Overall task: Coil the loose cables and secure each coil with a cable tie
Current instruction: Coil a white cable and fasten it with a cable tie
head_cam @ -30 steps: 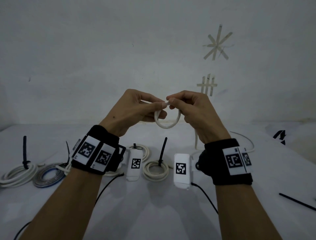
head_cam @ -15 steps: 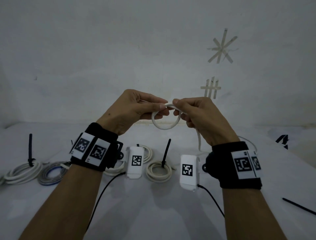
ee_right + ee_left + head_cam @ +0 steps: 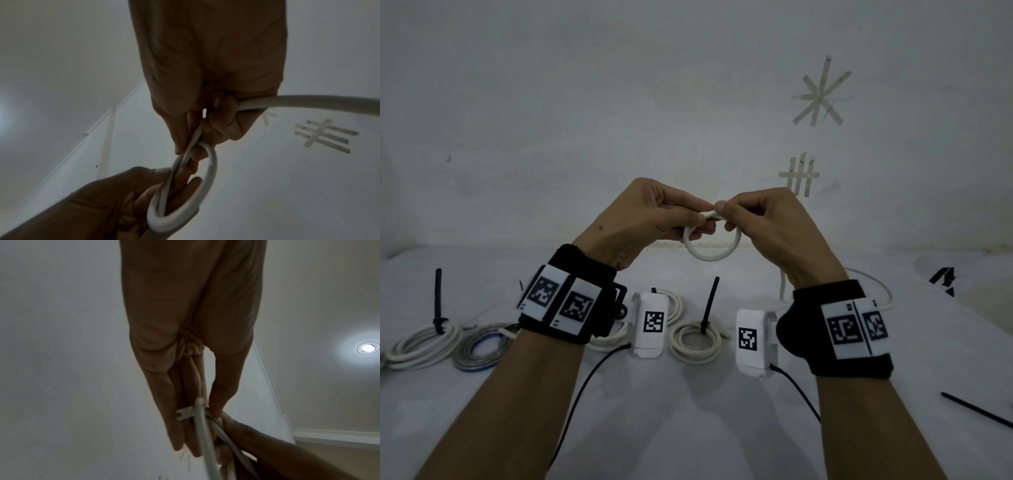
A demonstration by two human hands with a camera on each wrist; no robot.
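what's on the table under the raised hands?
Below the left hand and right hand, which pinch a white cable loop, lies a tied white coil with an upright black cable tie. Another white coil is partly covered by a wrist camera.

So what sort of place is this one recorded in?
Probably a makeshift indoor recording setup, not a workshop: a white-covered table against a bare wall with tape marks, tied cable coils laid in a row, and a recessed ceiling light.

My left hand (image 3: 650,219) and right hand (image 3: 767,222) are raised in front of me, fingertips meeting, each pinching the top of a white cable (image 3: 710,255) loop.
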